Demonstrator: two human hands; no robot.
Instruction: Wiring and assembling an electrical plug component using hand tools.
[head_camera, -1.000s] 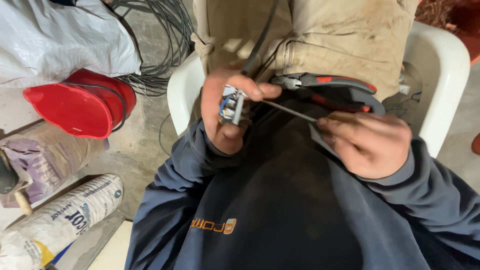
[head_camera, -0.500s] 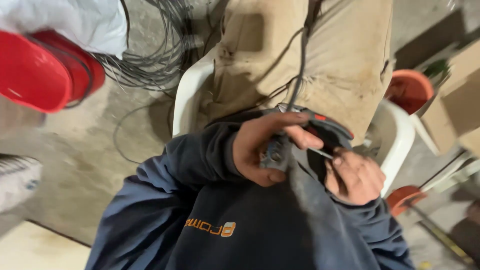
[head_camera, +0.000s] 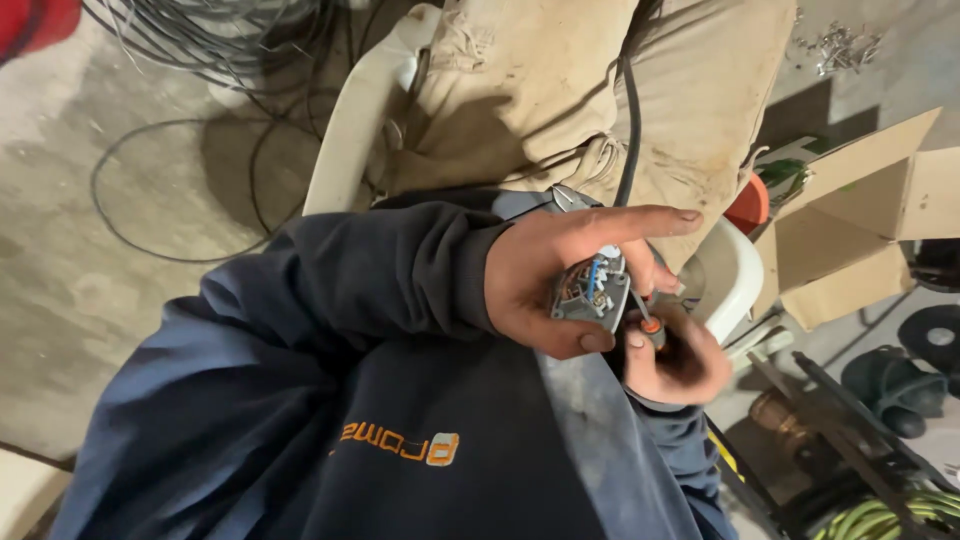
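The right hand hides most of the screwdriver, perhaps orange-handled.

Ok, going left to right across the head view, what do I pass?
Loose cable loop on the floor → white plastic chair edge → left hand holding the grey electrical fitting → right hand with a small screwdriver → cardboard box.

Navy sweatshirt with long sleeves, small orange chest marking, beige trousers.
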